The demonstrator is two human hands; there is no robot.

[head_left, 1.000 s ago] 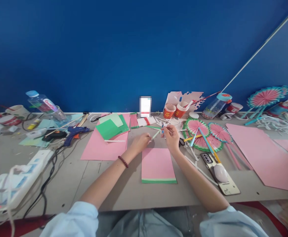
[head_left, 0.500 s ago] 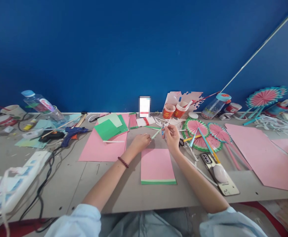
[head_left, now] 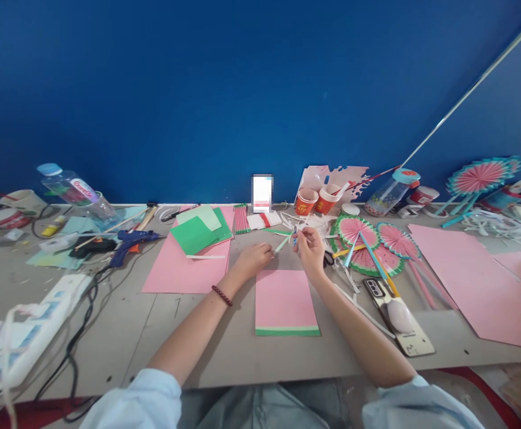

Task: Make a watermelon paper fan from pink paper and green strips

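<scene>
My left hand (head_left: 255, 260) is closed, pinching one end of a narrow pale green paper strip (head_left: 281, 245) above the table. Opposite it, my right hand (head_left: 311, 247) has its fingers pinched together at the strip's other end. A small blue-and-white thing shows at those fingertips, mostly hidden and too small to name. Below and between both hands lies a pink sheet (head_left: 284, 301) with green bands along its near edge. Loose white strips (head_left: 296, 221) lie just behind my right hand.
Green paper pieces (head_left: 195, 235) lie on a pink sheet (head_left: 175, 274) at left, by a blue glue gun (head_left: 130, 241). On the right are watermelon-patterned paper fans (head_left: 357, 235) and a phone (head_left: 414, 342). Red paper cups (head_left: 307, 201) stand at the back. A power strip (head_left: 50, 322) sits at left.
Both hands stay almost in place. The small blue-and-white thing at my right fingertips is more covered now. Otherwise the view has only shifted slightly.
</scene>
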